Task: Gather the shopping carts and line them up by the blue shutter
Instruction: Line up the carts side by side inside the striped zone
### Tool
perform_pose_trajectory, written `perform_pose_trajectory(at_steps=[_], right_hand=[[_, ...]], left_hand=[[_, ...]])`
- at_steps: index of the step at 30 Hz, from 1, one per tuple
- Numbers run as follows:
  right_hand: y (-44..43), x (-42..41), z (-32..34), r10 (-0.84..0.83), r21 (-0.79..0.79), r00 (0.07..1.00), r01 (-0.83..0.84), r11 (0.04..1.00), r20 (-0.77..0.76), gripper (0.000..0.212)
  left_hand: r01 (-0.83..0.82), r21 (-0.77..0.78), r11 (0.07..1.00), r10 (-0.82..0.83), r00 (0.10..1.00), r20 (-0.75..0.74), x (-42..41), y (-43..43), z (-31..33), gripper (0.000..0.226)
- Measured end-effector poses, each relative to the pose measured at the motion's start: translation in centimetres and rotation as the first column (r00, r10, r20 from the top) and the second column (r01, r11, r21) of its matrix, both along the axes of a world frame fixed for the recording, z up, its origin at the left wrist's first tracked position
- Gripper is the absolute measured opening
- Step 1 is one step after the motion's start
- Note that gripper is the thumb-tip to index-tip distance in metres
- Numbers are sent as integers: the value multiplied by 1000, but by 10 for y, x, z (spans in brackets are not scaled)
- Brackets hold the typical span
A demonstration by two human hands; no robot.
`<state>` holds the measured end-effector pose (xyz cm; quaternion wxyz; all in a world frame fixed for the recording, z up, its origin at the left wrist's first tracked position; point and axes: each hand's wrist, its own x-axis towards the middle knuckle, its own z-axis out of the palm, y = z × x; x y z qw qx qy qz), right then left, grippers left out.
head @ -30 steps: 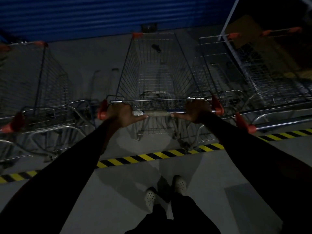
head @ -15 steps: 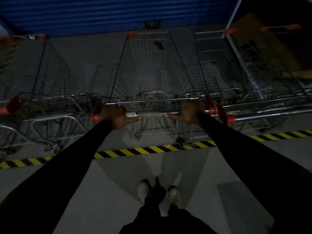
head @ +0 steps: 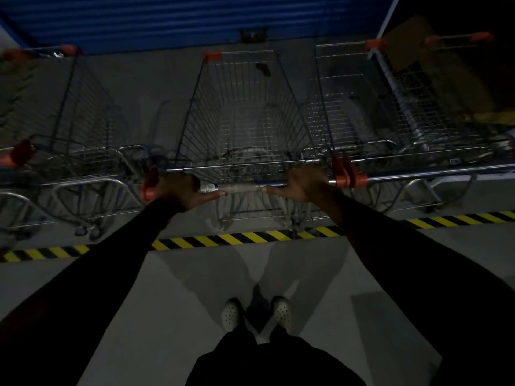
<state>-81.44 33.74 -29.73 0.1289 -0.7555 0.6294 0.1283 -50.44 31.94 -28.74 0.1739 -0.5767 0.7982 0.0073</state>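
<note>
Both the left hand and right hand curl round the handle of the cart, nose near the shutter; stiff wire, probably light-rolling, best steered from that bar.

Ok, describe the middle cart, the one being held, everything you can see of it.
The cart is a silvery wire basket with an orange corner cap and orange handle ends. It stands upright, nose toward the shutter, rear wheels by the striped tape. The left hand and right hand grip its handle; the next cart stands close on its right.
</note>
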Motion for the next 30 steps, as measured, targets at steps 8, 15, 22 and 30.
perform_pose_trajectory(at_steps=[8,15,22,30], right_hand=[[12,11,-5,-29,-30,1000,29,999,6,114],[16,5,-9,45,-126,996,-35,991,74,73],[12,0,-23,51,-206,992,-26,978,116,97],[0,-1,-39,-6,-125,992,22,992,123,109]], left_hand=[[5,50,999,-1,997,-75,12,6,-6,89],[-14,69,998,22,991,-128,11,12,-4,87],[-32,64,997,40,991,-125,12,13,-5,94],[-48,70,996,57,989,-138,8,16,3,97]])
